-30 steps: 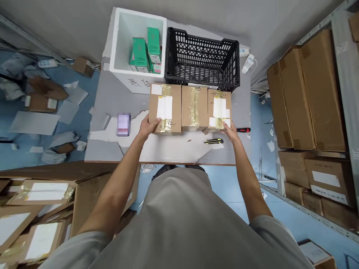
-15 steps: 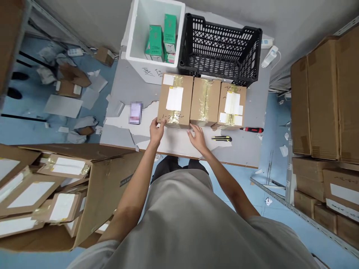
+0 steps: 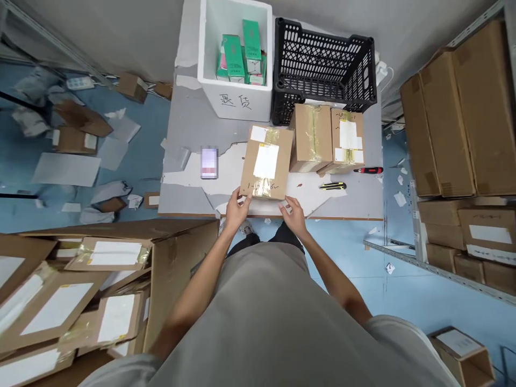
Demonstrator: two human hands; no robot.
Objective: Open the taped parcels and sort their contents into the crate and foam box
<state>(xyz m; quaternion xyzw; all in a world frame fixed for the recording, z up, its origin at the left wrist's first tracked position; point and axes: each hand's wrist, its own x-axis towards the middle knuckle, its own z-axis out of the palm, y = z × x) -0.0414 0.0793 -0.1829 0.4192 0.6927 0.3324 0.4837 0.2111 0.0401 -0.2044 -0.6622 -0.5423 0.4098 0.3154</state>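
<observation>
A taped cardboard box (image 3: 250, 156) with white labels and handwriting sits slightly turned near the table's front edge. My left hand (image 3: 237, 209) grips its near left corner, thumb on the top edge. At the near right corner, my right hand (image 3: 293, 216) holds the same box with bent fingers. Two more taped boxes stand behind and to the right: a plain one (image 3: 302, 131) and a labelled one (image 3: 336, 153). Right of my right hand lie a yellow-and-black utility knife (image 3: 332, 186) and a red-and-black handled tool (image 3: 368, 170).
A white foam box (image 3: 236, 95) holding green cartons stands at the back beside a black plastic crate (image 3: 322, 92). A blurred phone-like object (image 3: 209, 163) lies left. A large carton (image 3: 177, 252) of parcels stands lower left. Stacked cartons (image 3: 441, 134) line the right.
Both hands have drawn the left labelled box toward me, away from the other two, and it has turned slightly. The camera view has also shifted.
</observation>
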